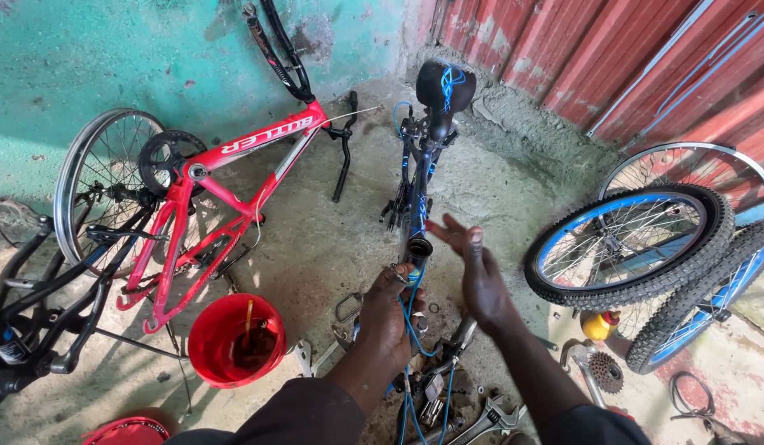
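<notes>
- Blue bicycle frame stands near the middle of the frame, its black saddle with blue markings toward the top and its open tube end pointing down toward the hands.
- Left hand, lower centre, is closed around the frame just below the open tube end, with blue cables running down past its fingers.
- Right hand, just right of the tube, is spread flat with fingers extended toward the tube end; it holds nothing, and I cannot tell whether the fingertips touch the tube.
- Red bicycle frame lies on the concrete at the left, its spoked wheel beside it at the far left.
- Red bucket sits lower left of the hands, with dark contents inside.
- Two blue-rimmed wheels with black tyres lean at the right, in front of a bare silver rim and the red corrugated wall.
- Wrenches and small metal parts lie on the ground at the bottom centre, under the forearms.
- Small yellow bottle and a toothed sprocket rest on the floor at the lower right.
- Black bicycle frame fills the lower left edge.
</notes>
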